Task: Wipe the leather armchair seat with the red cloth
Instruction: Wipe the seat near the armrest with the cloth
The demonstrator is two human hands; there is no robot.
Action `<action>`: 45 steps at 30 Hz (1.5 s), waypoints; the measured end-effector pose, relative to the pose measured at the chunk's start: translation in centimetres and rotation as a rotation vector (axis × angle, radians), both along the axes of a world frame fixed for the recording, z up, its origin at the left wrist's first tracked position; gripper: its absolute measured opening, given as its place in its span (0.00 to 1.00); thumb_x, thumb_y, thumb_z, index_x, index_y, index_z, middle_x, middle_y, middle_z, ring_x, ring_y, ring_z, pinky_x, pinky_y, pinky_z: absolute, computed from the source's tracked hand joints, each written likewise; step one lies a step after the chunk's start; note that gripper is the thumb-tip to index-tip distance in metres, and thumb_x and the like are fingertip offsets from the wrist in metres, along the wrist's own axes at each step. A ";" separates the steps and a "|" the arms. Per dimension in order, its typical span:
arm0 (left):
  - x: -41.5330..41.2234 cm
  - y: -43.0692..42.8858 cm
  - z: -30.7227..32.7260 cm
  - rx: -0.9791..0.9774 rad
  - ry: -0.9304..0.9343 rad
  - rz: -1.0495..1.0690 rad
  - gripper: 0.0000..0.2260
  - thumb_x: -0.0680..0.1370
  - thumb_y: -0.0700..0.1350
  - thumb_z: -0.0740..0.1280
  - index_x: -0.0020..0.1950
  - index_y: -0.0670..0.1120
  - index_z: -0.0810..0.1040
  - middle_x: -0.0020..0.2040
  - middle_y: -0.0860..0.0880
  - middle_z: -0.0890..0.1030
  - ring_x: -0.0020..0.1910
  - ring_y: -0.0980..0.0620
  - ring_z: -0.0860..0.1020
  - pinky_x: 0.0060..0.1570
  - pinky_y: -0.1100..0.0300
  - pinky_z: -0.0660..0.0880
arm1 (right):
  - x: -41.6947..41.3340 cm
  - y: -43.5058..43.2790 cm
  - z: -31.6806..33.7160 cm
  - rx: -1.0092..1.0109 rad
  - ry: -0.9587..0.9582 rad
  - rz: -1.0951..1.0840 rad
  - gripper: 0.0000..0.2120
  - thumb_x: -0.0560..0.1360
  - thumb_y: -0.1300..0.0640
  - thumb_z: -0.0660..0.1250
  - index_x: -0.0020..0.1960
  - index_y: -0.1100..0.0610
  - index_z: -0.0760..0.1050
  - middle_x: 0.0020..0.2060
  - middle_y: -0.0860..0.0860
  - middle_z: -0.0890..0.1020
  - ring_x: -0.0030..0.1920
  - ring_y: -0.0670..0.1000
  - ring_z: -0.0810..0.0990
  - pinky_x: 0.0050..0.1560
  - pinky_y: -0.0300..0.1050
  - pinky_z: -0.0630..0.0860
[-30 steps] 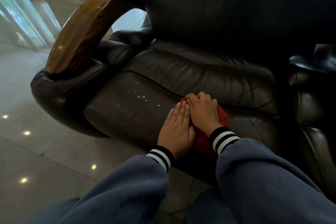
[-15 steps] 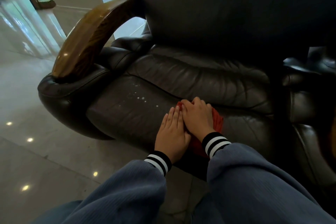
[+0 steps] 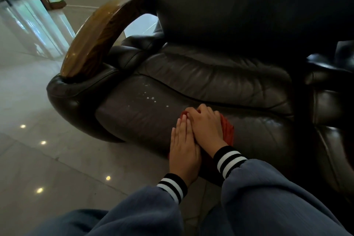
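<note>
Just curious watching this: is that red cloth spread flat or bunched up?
Cannot tell: both hands cover most of the red cloth; only its edges show.

The armchair (image 3: 220, 82) is dark brown leather with white specks (image 3: 151, 98) on the seat; its left armrest (image 3: 95, 38) is glossy golden-brown wood. The cloth (image 3: 228, 130) is red. Sleeves (image 3: 268, 197) are grey-blue, their cuffs (image 3: 229, 161) striped black and white, and the floor (image 3: 38, 159) is pale grey.

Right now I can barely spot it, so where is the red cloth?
In the head view it lies on the seat's front, right of the white spots, pressed under both hands; only its edge shows.
</note>
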State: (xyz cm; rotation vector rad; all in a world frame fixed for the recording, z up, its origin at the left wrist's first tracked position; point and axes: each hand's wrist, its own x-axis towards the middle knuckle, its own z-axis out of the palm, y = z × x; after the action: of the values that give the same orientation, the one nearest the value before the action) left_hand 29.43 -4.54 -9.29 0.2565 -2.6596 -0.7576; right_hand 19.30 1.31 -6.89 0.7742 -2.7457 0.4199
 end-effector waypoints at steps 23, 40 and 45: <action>-8.2 -8.7 1.3 -0.315 -0.119 -0.053 0.31 0.77 0.53 0.45 0.79 0.42 0.50 0.80 0.44 0.52 0.79 0.48 0.42 0.75 0.53 0.37 | -7.5 -6.8 0.2 -0.094 -0.102 -0.055 0.13 0.80 0.49 0.54 0.58 0.48 0.75 0.49 0.54 0.77 0.50 0.56 0.75 0.53 0.55 0.68; -8.3 -9.6 1.8 -0.348 -0.193 -0.067 0.31 0.78 0.50 0.50 0.79 0.42 0.49 0.80 0.45 0.51 0.79 0.46 0.42 0.75 0.51 0.37 | -7.1 -7.6 0.3 -0.019 -0.128 -0.060 0.15 0.81 0.48 0.52 0.60 0.49 0.74 0.50 0.57 0.77 0.48 0.59 0.78 0.50 0.54 0.69; -5.8 -8.8 1.4 -0.300 -0.192 -0.044 0.31 0.77 0.51 0.46 0.79 0.43 0.47 0.81 0.46 0.48 0.78 0.49 0.39 0.75 0.53 0.37 | -4.7 -7.1 0.6 0.010 -0.093 -0.047 0.15 0.80 0.48 0.54 0.61 0.49 0.74 0.52 0.57 0.77 0.48 0.59 0.78 0.50 0.55 0.71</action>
State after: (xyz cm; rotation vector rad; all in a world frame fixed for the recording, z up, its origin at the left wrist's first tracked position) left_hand 23.62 -13.33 -7.93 0.2002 -2.9211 -0.3518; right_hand 14.56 -5.76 -6.25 0.7083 -2.8475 0.4438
